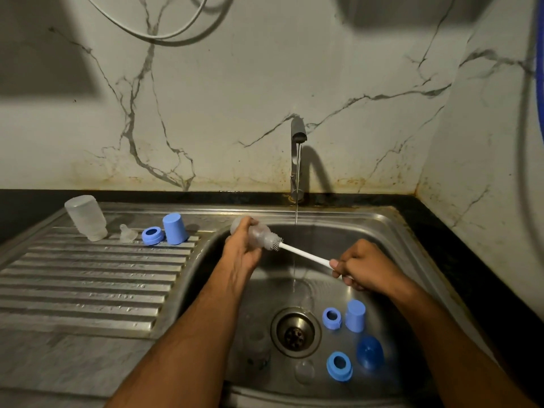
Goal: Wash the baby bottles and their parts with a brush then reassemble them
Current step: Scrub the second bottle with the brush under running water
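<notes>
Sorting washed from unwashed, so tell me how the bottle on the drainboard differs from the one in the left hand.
The drainboard bottle stands mouth down, untouched; the held bottle lies sideways over the sink, gripped by the left hand. The drainboard bottle holds nothing; the held bottle has the brush in its mouth. Both are clear plastic.

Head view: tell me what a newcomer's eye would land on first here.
At centre, over the sink basin, the left hand grips a clear bottle while the right hand holds a white brush whose bristles sit at the bottle's mouth, beside a thin stream from the tap. Next come the blue parts: rings and caps near the drain, and an upturned bottle with a blue cap on the ribbed drainboard to the left.
</notes>
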The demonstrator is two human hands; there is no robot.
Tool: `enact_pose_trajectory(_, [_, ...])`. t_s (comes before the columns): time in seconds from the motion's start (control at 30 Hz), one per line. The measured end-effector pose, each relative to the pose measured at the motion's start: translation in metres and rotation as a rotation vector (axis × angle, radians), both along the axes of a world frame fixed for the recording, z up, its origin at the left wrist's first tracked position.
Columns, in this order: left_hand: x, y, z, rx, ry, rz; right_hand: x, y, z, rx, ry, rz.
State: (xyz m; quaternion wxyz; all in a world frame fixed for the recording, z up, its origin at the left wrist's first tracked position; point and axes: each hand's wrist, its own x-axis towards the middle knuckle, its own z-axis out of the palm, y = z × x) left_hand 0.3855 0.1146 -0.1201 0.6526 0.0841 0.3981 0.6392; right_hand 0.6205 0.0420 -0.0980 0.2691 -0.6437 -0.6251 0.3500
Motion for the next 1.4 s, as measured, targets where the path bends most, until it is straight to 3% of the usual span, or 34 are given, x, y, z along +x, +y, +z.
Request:
enact_pose_trajectory(0.3, [-0.010, 0.004, 0.000, 0.004, 0.006, 0.076, 0.004, -0.001, 0.006, -0.048, 0.008, 0.000])
enact_pose_trajectory(0.47, [0.010, -0.003, -0.004, 0.009, 0.088, -0.017, -0.007, 0.001, 0.000, -0.045, 0.015, 0.001])
enact_pose_trajectory(0.9, [-0.003, 0.005, -0.004, 0.004, -0.050, 0.041, 0.006, 0.003, 0.002, -0.095, 0.046, -0.010])
enact_pose_trajectory(1.17, [-0.003, 0.004, -0.005, 0.050, -0.064, -0.001, -0.003, 0.005, -0.002, 0.039, -0.006, -0.041])
enact_pose_trajectory(1.4, [-0.012, 0.006, -0.005, 0.066, -0.151, 0.066, 0.009, -0.001, 0.007, -0.094, 0.047, -0.037])
